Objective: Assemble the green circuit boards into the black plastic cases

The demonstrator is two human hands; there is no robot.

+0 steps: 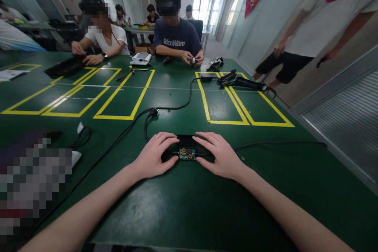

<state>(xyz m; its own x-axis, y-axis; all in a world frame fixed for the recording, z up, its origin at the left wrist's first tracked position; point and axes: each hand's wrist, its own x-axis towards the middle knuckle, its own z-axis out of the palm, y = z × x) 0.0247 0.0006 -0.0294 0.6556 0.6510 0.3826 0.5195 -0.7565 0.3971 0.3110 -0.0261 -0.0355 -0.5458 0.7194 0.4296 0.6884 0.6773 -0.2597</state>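
Observation:
A small circuit board point(187, 154) with copper-coloured coils lies between my two hands on the green table. Just behind it is a black casing piece point(186, 141). My left hand point(155, 154) curves around the left side, thumb tip at the board's left edge and fingertips at the casing's left end. My right hand point(220, 154) mirrors it on the right, with its thumb at the board's right edge and fingertips near the casing's right end. Both hands hold these parts between them. Black cables run out under each hand.
A black cable with a plug point(154, 112) crosses the green table point(177, 212). Yellow tape rectangles point(227, 123) mark its far half. Black devices point(245, 83) lie at the back right. People sit opposite; another person stands at right. A blurred item lies at left.

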